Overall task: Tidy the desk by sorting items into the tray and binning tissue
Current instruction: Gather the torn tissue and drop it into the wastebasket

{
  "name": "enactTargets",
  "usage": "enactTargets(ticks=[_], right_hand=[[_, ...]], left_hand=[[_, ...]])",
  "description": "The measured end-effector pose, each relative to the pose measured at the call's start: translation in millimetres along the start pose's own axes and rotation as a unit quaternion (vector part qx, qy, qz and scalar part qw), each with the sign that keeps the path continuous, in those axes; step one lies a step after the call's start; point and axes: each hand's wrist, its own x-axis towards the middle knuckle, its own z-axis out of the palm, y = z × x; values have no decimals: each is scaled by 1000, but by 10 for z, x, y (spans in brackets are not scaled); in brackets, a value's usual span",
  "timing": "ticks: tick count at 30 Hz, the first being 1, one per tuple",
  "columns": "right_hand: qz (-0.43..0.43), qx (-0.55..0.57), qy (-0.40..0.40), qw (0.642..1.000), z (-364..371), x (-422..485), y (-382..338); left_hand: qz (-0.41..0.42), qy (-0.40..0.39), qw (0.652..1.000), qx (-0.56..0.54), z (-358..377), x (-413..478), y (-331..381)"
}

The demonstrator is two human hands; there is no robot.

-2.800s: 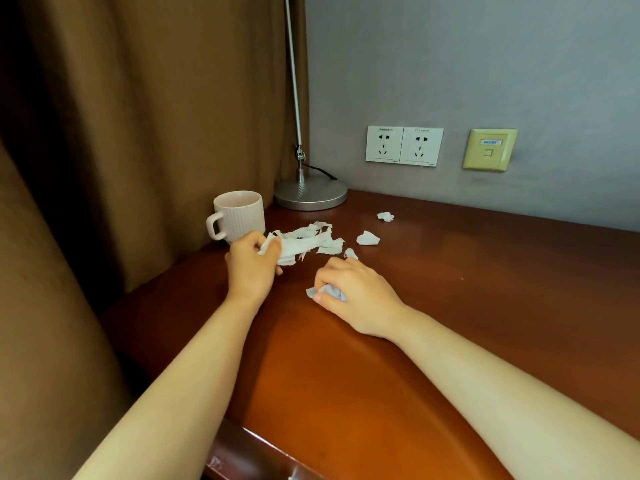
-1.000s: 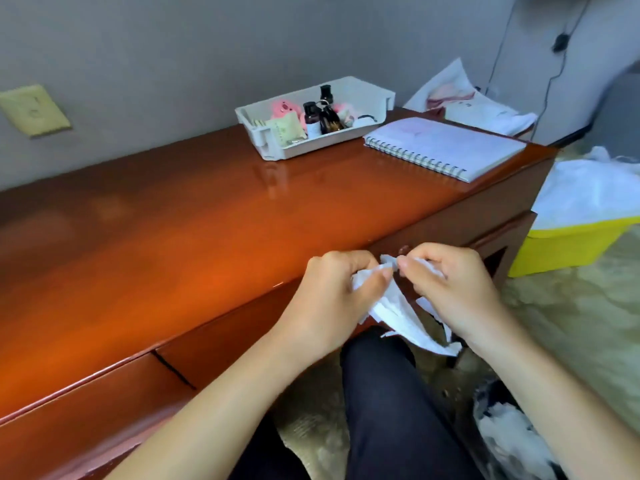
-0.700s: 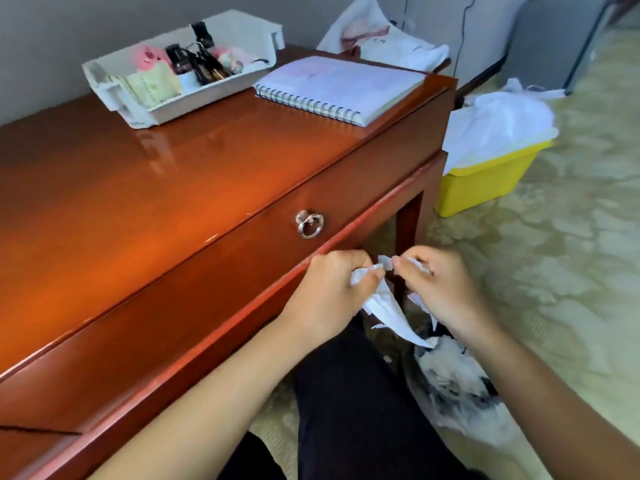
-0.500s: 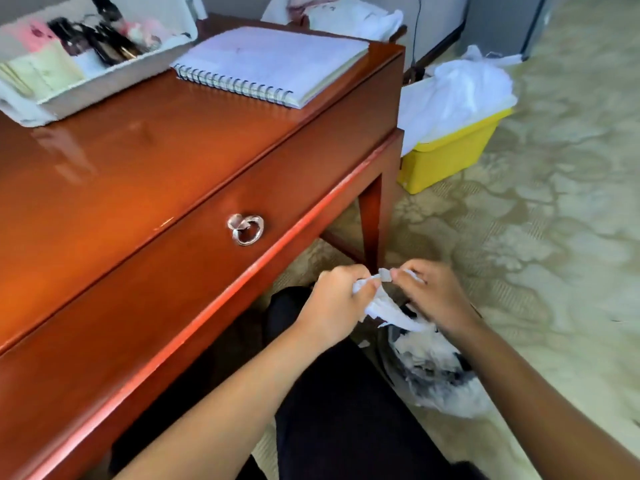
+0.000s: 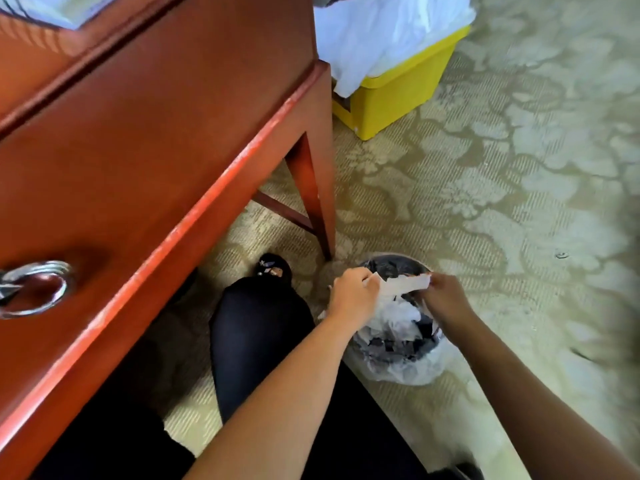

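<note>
Tissue in a torn white strip spans the gap between two hands: the left hand pinches one end in its grip and the right hand pinches the other. It hangs directly above a small dark bin lined with clear plastic, which stands on the carpeted floor just beside the counter's corner leg.

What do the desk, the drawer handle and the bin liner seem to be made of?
Desk: probably wood, glossy reddish varnish, worn paler at the edge. Drawer handle: polished metal, it mirrors light. Bin liner: thin clear plastic, crinkled.
</note>
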Motion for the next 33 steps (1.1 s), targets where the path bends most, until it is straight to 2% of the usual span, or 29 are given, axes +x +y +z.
enactTargets(ticks=[7, 11, 16, 22, 24, 26, 29, 33], right_hand=[[104, 23, 32, 994, 0, 295, 387], [134, 9, 26, 991, 120, 390, 512], [151, 11, 33, 988, 245, 459, 545], [177, 39, -6, 983, 301, 444, 505], [179, 51, -20, 982, 296, 420, 494], [180, 55, -28, 982, 291, 370, 445], [163, 23, -36, 986, 280, 287, 358], [130, -28, -52, 990, 238, 112, 193]], left_hand=[[-144, -35, 988, 49, 313, 370, -256], [-225, -9, 974, -1, 466, 512, -324], [-276, 37, 957, -81, 629, 523, -308], [-341, -89, 915, -197, 592, 542, -244], [-355, -102, 906, -206, 537, 531, -232], [-337, -103, 916, -190, 469, 498, -235], [-260, -96, 950, -142, 349, 386, -205], [-187, -142, 970, -59, 187, 194, -91]])
